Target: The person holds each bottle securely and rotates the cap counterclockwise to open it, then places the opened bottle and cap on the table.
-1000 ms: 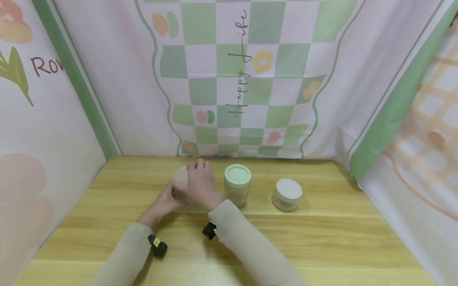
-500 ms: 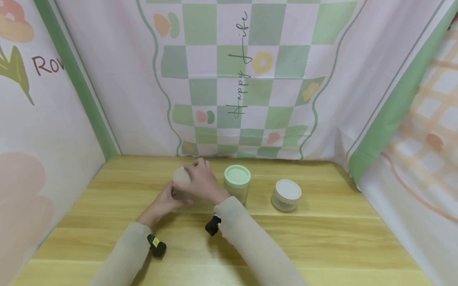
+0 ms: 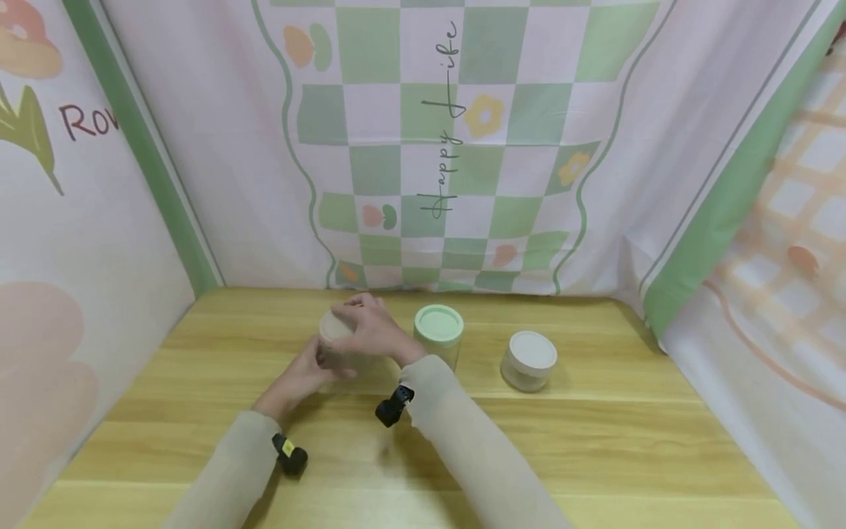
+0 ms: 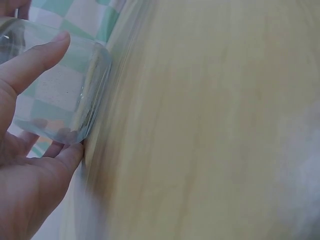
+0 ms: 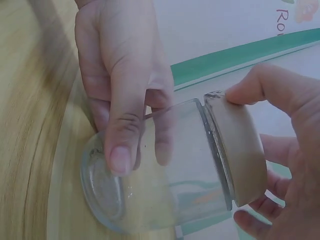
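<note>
A clear glass jar (image 5: 187,165) stands on the left part of the table, with a beige lid (image 5: 242,150) at its mouth. My left hand (image 3: 307,371) grips the jar's body low down; its thumb lies along the glass in the left wrist view, with other fingers behind and under it. From above, my right hand (image 3: 375,330) holds the lid, thumb on one side and fingers on the other. Through the glass, no contents show. In the head view the hands cover most of the jar's body.
Just right of my right hand stands a taller jar with a green lid (image 3: 439,325), partly behind my wrist. Farther right is a short clear jar with a white lid (image 3: 532,351). A patterned curtain (image 3: 429,169) hangs at the back edge of the wooden table (image 3: 595,441).
My right hand has turned on the lid, its thumb side shifting left and its wrist moving right and slightly away. The left hand has stayed in place around the jar.
</note>
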`<state>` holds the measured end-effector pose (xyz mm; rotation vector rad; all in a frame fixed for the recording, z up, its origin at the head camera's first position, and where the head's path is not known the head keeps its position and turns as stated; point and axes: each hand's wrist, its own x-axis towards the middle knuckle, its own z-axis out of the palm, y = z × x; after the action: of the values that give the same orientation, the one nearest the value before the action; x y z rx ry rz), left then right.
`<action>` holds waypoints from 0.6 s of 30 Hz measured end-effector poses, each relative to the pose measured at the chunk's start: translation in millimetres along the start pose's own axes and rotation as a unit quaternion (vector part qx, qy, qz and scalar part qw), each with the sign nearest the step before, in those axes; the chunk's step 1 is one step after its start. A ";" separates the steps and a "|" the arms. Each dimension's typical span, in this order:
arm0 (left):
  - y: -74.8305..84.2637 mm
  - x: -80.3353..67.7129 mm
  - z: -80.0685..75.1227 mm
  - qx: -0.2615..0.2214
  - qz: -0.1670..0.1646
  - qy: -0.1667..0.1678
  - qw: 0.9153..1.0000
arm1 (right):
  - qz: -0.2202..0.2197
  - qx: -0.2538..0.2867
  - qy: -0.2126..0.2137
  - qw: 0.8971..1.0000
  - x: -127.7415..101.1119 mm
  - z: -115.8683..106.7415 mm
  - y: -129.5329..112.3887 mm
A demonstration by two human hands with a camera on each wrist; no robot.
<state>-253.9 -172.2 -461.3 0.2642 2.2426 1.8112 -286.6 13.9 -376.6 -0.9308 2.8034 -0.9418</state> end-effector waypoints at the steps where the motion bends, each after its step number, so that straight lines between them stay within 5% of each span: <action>1: -0.3 0.3 -0.2 0.001 0.001 -0.001 1.000 | 0.000 0.003 0.000 1.000 -0.4 -0.2 -0.2; 6: -1.0 0.5 0.0 0.002 0.006 -0.003 1.000 | 0.007 0.024 0.008 1.000 -4.6 0.5 -3.8; 11: 0.3 0.6 0.7 0.007 0.015 -0.005 1.000 | 0.035 0.034 0.072 0.996 -9.8 6.0 -14.8; 18: -2.1 1.3 -0.5 0.006 0.012 0.004 1.000 | 0.041 -0.133 0.165 0.977 -11.9 23.1 -22.3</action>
<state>-255.3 -172.7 -463.4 0.2888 2.2657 1.8140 -259.9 -6.1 -384.6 -0.7313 3.2838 -0.7879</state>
